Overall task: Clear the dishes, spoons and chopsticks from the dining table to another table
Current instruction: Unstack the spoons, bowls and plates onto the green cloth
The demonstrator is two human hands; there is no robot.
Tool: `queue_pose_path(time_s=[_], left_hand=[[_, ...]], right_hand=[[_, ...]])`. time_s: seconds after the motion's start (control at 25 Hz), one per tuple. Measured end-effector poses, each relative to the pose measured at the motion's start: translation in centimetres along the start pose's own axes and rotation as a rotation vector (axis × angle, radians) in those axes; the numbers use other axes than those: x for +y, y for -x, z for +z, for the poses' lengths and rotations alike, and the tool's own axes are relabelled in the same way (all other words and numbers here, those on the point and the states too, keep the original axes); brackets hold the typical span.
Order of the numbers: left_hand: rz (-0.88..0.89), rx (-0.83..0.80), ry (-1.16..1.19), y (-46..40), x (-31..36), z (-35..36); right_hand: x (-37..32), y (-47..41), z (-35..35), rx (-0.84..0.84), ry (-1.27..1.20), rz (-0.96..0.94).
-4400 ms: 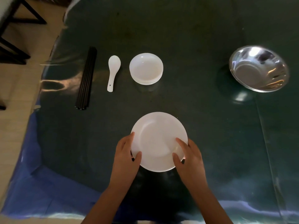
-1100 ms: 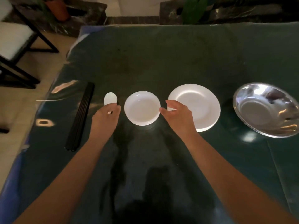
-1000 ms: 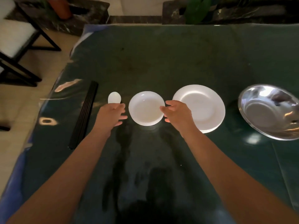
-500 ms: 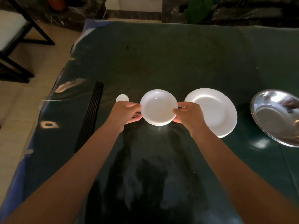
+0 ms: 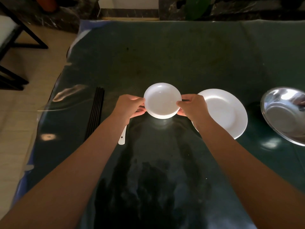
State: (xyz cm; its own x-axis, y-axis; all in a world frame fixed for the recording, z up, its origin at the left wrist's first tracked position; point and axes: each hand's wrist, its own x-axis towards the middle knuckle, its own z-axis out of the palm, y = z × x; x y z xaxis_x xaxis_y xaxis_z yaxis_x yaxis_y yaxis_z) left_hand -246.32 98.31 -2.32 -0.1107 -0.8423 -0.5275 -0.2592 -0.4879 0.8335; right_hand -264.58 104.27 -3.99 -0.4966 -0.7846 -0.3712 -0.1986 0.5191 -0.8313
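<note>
A small stack of white saucers [image 5: 162, 100] is held between both hands, a little above the dark green table [image 5: 165, 55]. My left hand [image 5: 127, 107] grips its left rim and my right hand [image 5: 193, 106] grips its right rim. A stack of larger white plates [image 5: 226, 113] lies just to the right, partly behind my right wrist. The white spoon [image 5: 122, 138] lies under my left forearm; only its handle shows. A bundle of black chopsticks [image 5: 96, 111] lies farther left.
A shiny steel bowl [image 5: 283, 114] sits at the right edge of view. The table's left edge drops to a tiled floor with black chair legs [image 5: 18, 47]. A dark stone planter [image 5: 214, 9] runs behind the table.
The large plates were set down beside the saucers. Both hands then closed on the saucer stack's rims, and the stack has lifted slightly off the table.
</note>
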Motion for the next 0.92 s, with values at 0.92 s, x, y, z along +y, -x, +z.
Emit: queue_pose_path(time_s=[0.92], left_hand=[[1.062,-0.141,-1.267,4.0,-9.4,-9.8]], right_hand=[[-8.7,-2.3,11.2,-0.534,1.193,-0.968]])
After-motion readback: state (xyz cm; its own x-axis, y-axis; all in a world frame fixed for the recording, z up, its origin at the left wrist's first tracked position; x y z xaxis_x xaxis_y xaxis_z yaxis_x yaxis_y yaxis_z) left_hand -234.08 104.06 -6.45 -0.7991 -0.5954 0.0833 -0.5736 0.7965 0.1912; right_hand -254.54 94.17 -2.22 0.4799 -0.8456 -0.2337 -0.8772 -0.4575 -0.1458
